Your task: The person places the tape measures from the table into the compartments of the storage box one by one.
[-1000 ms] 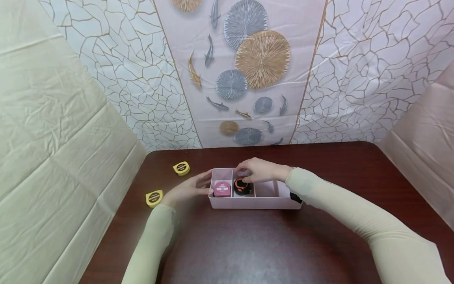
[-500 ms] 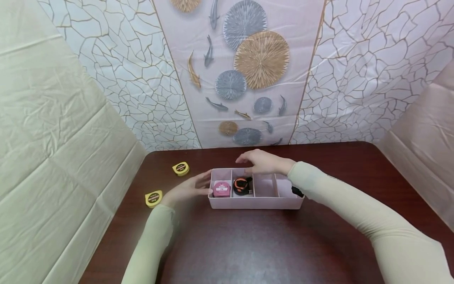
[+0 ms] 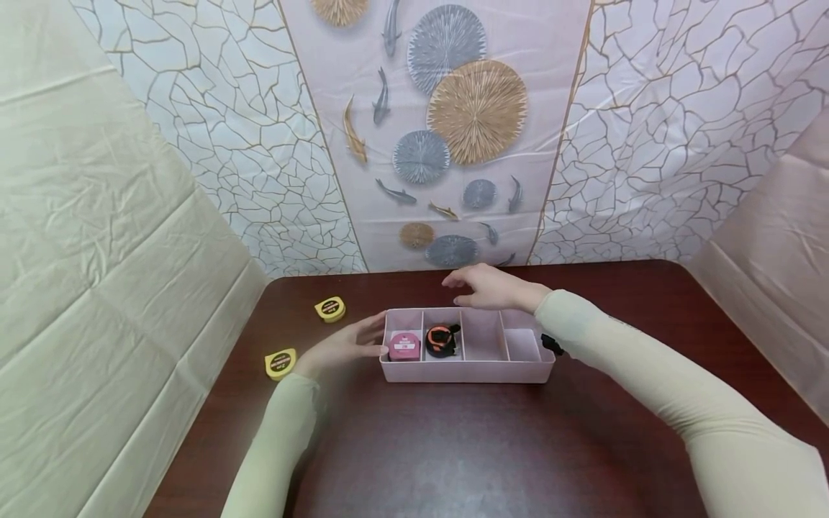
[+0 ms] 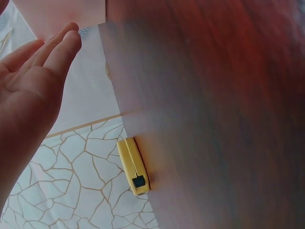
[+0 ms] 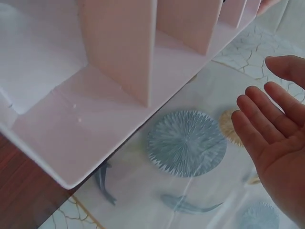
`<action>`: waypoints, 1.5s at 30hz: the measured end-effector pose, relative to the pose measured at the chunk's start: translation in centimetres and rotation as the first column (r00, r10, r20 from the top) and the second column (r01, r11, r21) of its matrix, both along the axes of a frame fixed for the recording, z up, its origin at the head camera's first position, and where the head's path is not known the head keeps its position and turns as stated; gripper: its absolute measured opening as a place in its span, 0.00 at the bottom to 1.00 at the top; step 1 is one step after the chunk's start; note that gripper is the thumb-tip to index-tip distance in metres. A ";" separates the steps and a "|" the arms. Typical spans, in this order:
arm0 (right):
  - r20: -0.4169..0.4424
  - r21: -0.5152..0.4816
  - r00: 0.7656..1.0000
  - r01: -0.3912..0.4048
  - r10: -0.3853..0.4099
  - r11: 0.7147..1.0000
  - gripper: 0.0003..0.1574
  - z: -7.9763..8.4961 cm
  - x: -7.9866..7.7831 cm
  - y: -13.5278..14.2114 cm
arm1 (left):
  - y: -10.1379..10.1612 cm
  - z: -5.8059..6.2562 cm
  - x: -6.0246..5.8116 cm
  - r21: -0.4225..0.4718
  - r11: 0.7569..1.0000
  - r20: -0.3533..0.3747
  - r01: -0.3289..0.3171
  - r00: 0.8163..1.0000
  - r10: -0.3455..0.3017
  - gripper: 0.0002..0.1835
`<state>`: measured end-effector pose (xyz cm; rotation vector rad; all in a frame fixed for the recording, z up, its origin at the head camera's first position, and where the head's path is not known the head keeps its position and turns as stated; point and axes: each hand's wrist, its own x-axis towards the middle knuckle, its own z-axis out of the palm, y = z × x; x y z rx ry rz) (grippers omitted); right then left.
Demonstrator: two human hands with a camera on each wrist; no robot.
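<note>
A pale pink divided box (image 3: 466, 372) stands on the dark table. Its leftmost compartment holds a pink tape measure (image 3: 404, 347); beside that, in the second one, lies a black and orange tape measure (image 3: 442, 340). My left hand (image 3: 343, 347) rests at the box's left end, fingers straight along its wall, thumb near the front corner. Over the back rim hovers my right hand (image 3: 490, 287), holding nothing. Relaxed, slightly bent fingers (image 5: 267, 114) show beside the box in the right wrist view. The two compartments on the right hold nothing.
Two yellow tape measures lie left of the box: one farther back (image 3: 331, 309), one nearer (image 3: 281, 364) by the left forearm. A patterned cloth (image 3: 453, 144) hangs behind the table (image 3: 414, 446), and plain cloth walls flank both sides.
My right hand has let go of the black and orange tape measure, then lifted up and back to the right, out of the box. The left hand stays where it was.
</note>
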<state>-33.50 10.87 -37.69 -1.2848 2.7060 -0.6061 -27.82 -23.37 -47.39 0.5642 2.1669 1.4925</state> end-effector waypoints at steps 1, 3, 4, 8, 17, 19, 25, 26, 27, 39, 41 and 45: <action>-0.005 -0.002 1.000 0.008 -0.008 1.000 0.26 0.1 -0.1 0.2 | 0.0 0.0 0.0 0.001 1.000 -0.001 0.001 1.000 -0.001 0.43; -0.010 -0.013 1.000 0.024 -0.024 1.000 0.26 0.3 -0.2 0.6 | 0.1 0.0 -0.1 0.001 1.000 -0.004 0.004 1.000 -0.004 0.43; -0.016 -0.020 0.999 0.032 -0.032 0.999 0.26 0.4 -0.3 0.9 | 0.1 0.0 -0.1 0.002 1.000 -0.006 0.006 1.000 -0.006 0.43; -0.034 -0.038 0.997 0.069 -0.070 0.997 0.25 0.9 -0.6 1.8 | 0.1 0.1 -0.2 0.003 1.000 -0.007 0.005 1.000 -0.005 0.44; -0.060 -0.034 0.989 0.131 -0.133 0.991 0.25 1.1 -0.9 4.0 | 0.0 -0.2 -0.3 0.001 1.000 0.002 -0.006 1.000 0.006 0.44; -0.065 -0.038 0.988 0.135 -0.137 0.990 0.26 1.1 -0.9 4.4 | 0.0 -0.2 -0.2 -0.011 1.000 0.006 -0.014 1.000 0.014 0.44; -0.068 -0.041 0.982 0.175 -0.177 0.984 0.26 1.0 -0.8 5.7 | 0.0 -0.2 0.1 -0.015 0.999 0.011 -0.030 0.999 0.030 0.43; -0.068 -0.042 0.980 0.183 -0.185 0.982 0.26 1.1 -0.8 5.9 | 0.1 -0.2 0.1 -0.012 0.999 0.014 -0.031 0.999 0.031 0.43; -0.064 -0.044 0.979 0.190 -0.193 0.981 0.26 1.1 -0.8 6.1 | 0.1 -0.1 0.2 -0.012 0.999 0.016 -0.032 0.999 0.032 0.43; -0.025 -0.118 0.962 0.268 -0.273 0.956 0.28 1.5 -0.5 8.8 | 0.2 0.3 0.3 -0.026 0.999 0.018 -0.041 0.999 0.042 0.42; -0.017 -0.127 0.959 0.279 -0.283 0.952 0.28 1.5 -0.5 9.2 | 0.2 0.2 0.3 -0.028 0.999 0.017 -0.039 0.999 0.039 0.43; 0.006 -0.153 0.954 0.298 -0.301 0.942 0.28 1.6 -0.3 9.7 | 0.2 0.2 0.4 -0.031 0.999 0.021 -0.043 0.999 0.043 0.43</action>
